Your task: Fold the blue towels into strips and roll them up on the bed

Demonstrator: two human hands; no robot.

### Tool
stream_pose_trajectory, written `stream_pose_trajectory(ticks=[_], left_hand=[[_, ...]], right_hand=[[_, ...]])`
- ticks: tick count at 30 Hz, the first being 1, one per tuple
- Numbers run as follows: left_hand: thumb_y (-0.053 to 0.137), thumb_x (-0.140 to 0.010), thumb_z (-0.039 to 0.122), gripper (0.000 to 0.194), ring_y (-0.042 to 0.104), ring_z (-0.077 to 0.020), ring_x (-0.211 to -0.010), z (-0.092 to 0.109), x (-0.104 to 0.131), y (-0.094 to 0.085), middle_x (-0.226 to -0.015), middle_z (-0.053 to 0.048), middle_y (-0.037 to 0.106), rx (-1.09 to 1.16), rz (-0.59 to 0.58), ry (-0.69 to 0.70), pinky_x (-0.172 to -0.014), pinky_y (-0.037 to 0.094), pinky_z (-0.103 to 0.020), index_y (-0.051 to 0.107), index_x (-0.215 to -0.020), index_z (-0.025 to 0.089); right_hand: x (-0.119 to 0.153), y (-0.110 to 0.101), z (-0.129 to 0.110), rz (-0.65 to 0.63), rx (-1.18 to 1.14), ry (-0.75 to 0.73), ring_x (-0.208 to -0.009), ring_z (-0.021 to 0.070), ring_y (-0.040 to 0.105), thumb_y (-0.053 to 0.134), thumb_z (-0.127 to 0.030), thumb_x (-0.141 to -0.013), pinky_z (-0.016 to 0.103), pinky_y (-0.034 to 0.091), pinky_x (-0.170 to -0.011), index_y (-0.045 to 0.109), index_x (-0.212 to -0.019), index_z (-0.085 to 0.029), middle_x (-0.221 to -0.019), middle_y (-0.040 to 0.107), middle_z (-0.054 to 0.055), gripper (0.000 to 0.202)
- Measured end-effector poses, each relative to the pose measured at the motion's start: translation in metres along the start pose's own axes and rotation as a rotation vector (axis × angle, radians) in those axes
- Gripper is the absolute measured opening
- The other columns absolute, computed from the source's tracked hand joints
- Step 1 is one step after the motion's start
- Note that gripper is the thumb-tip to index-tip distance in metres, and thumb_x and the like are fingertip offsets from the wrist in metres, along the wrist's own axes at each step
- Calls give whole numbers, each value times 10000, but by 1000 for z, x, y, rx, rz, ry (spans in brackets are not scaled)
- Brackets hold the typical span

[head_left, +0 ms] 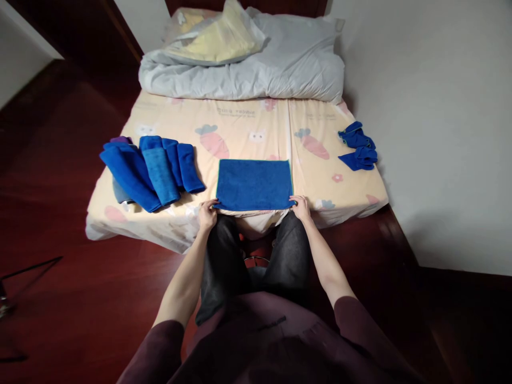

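Observation:
A blue towel [254, 184] with a thin green edge lies spread flat near the front edge of the bed. My left hand [208, 214] pinches its near left corner, and my right hand [301, 208] pinches the near right corner. The near edge between them looks slightly lifted or curled. To the left, several rolled or folded blue towels [160, 165] lie close together, with a bit of purple cloth behind them. Two crumpled blue cloths [357, 145] rest at the bed's right side.
The bed [256, 120] has a cream sheet with carrot prints under clear plastic. A grey-white quilt [288, 58] and a yellow pillow [222, 40] in plastic are at its head. A white wall [436, 133] stands on the right; dark red floor [80, 277] surrounds the front.

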State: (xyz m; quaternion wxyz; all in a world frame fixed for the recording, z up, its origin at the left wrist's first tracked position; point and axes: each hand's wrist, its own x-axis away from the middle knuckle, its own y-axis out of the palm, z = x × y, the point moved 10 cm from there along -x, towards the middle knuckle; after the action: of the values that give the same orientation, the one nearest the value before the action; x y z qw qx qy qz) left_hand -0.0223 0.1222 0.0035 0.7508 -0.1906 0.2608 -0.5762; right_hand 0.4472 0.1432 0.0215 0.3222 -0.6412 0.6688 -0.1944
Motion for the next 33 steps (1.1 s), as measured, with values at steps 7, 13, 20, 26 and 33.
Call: stream_pose_trajectory(ticks=[7, 13, 20, 26, 33], left_hand=[[467, -637, 70, 492, 592, -291, -1229, -1, 3, -3, -1192, -104, 760, 33, 22, 4, -1107, 488, -476, 723, -1034, 209], [494, -662, 84, 503, 600, -313, -1169, -5, 4, -5, -1056, -123, 719, -5, 30, -57, -1078, 505, -474, 725, -1090, 213], [524, -909, 268, 180, 588, -285, -932, -16, 5, -9, -869, -99, 572, -42, 87, -128, -962, 522, -438, 665, -1002, 206], [480, -992, 411, 246, 565, -286, -971, -22, 6, -10, -865, -87, 546, -79, 120, -139, -1007, 500, -444, 636, -1008, 221], [493, -993, 426, 256, 594, -309, -1037, -22, 9, -12, -918, -109, 605, -105, 132, -167, -1035, 499, -479, 652, -1027, 229]], right_hand=[[4, -6, 3, 30, 65, 123, -1140, 264, 663, 469, -19, -807, 452, 516, -1131, 761, -1129, -208, -1200, 701, 111, 474], [8, -12, 0, 69, 135, 168, -1094, 258, 653, 473, -62, -857, 408, 536, -1067, 735, -1124, -221, -1140, 693, 103, 406], [7, -13, 5, 87, 145, 202, -1013, 278, 663, 548, -268, -986, 404, 535, -998, 701, -1173, -205, -1097, 706, 131, 250], [6, -11, 10, 102, 178, 224, -1040, 276, 663, 557, -310, -1017, 389, 528, -990, 705, -1078, -203, -1100, 702, 136, 192], [6, -9, 11, 82, 217, 217, -1017, 284, 660, 552, -290, -1005, 401, 537, -968, 709, -1049, -200, -1078, 708, 143, 186]])
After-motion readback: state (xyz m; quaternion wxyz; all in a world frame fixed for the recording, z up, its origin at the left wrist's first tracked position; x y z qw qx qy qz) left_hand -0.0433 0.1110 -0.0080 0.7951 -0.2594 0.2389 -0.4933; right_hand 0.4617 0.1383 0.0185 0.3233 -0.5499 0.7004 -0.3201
